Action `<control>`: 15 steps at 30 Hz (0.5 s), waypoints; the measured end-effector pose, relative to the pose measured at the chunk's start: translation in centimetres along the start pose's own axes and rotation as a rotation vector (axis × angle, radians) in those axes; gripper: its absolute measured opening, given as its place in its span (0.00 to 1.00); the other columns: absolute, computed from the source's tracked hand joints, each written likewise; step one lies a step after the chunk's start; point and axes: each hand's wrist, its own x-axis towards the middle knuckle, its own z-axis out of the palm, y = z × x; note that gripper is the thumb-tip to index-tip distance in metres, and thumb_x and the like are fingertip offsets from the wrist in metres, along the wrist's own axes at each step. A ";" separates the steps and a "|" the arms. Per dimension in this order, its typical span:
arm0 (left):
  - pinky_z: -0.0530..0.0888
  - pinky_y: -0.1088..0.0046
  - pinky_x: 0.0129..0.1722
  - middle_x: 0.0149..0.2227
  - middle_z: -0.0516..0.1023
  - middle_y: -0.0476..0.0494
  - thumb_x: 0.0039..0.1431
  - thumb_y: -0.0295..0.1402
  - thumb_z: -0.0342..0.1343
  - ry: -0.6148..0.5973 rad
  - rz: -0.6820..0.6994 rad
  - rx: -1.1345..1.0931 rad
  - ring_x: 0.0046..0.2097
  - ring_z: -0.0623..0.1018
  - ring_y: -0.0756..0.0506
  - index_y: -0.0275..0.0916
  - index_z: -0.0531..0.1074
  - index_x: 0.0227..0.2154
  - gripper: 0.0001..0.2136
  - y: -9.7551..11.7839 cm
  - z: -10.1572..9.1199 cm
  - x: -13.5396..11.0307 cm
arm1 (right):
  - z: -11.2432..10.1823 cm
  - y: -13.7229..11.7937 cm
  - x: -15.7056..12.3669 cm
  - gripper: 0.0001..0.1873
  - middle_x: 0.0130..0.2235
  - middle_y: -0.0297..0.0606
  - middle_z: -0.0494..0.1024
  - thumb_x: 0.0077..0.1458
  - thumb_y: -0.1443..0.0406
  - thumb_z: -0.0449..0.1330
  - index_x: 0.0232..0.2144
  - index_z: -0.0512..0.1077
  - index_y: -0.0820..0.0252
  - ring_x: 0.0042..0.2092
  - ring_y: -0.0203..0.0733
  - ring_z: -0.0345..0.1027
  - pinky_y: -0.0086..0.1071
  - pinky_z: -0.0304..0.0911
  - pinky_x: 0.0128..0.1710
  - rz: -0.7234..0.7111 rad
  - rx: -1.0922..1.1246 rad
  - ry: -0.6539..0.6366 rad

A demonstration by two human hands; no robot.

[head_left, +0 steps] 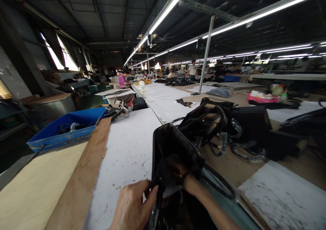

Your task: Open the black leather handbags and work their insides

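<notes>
The left grip (pixel 132 206) pinches the near rim of a black bag (pixel 173 145), thumb and fingers clenched on its edge. The right grip (pixel 177 171) is sunk wrist-deep inside the bag's open mouth; in the dark there I cannot tell whether it grasps anything. The bag stands upright on the white-covered table (pixel 127 148), close to the person. Just beyond it lies a pile of black bags (pixel 211 121). A blue bin (pixel 68 128) sits off the table's left edge.

right hand (pixel 178 174) buried inside black bag (pixel 175 143), left hand (pixel 132 206) cropped below
</notes>
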 end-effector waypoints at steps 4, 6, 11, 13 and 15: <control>0.59 0.79 0.20 0.17 0.67 0.51 0.52 0.42 0.47 -0.066 -0.052 -0.084 0.20 0.65 0.53 0.38 0.67 0.23 0.13 -0.4 -0.5 0.4 | -2.7 -1.7 -6.1 0.14 0.24 0.34 0.73 0.54 0.61 0.46 0.33 0.71 0.54 0.27 0.40 0.68 0.33 0.65 0.30 0.132 -0.245 0.125; 0.62 0.79 0.21 0.20 0.69 0.52 0.49 0.44 0.51 -0.085 -0.065 -0.146 0.20 0.65 0.53 0.39 0.67 0.30 0.13 -0.8 -1.0 0.5 | -4.4 -2.8 -7.0 0.14 0.31 0.38 0.74 0.55 0.58 0.46 0.36 0.69 0.55 0.33 0.42 0.68 0.34 0.64 0.35 0.056 -0.361 0.406; 0.66 0.78 0.24 0.25 0.68 0.50 0.45 0.47 0.54 0.085 0.019 -0.259 0.23 0.66 0.52 0.39 0.64 0.37 0.20 0.5 -3.5 1.6 | -6.5 -3.8 -4.2 0.28 0.48 0.46 0.66 0.50 0.53 0.52 0.50 0.56 0.60 0.50 0.51 0.58 0.43 0.56 0.48 -0.053 -0.596 0.600; 0.68 0.75 0.29 0.29 0.69 0.48 0.48 0.44 0.53 0.239 0.092 -0.205 0.28 0.68 0.50 0.39 0.65 0.37 0.16 2.0 -4.3 3.4 | -6.5 -3.5 -2.8 0.28 0.48 0.46 0.66 0.50 0.53 0.51 0.51 0.55 0.60 0.49 0.50 0.60 0.42 0.58 0.46 0.001 -0.559 0.551; 0.68 0.71 0.38 0.36 0.70 0.45 0.51 0.38 0.52 0.301 0.223 -0.093 0.38 0.69 0.47 0.40 0.66 0.36 0.11 3.4 -4.4 6.3 | -6.6 -3.2 -2.0 0.24 0.46 0.44 0.68 0.51 0.55 0.50 0.49 0.56 0.59 0.46 0.48 0.63 0.40 0.61 0.42 0.075 -0.503 0.522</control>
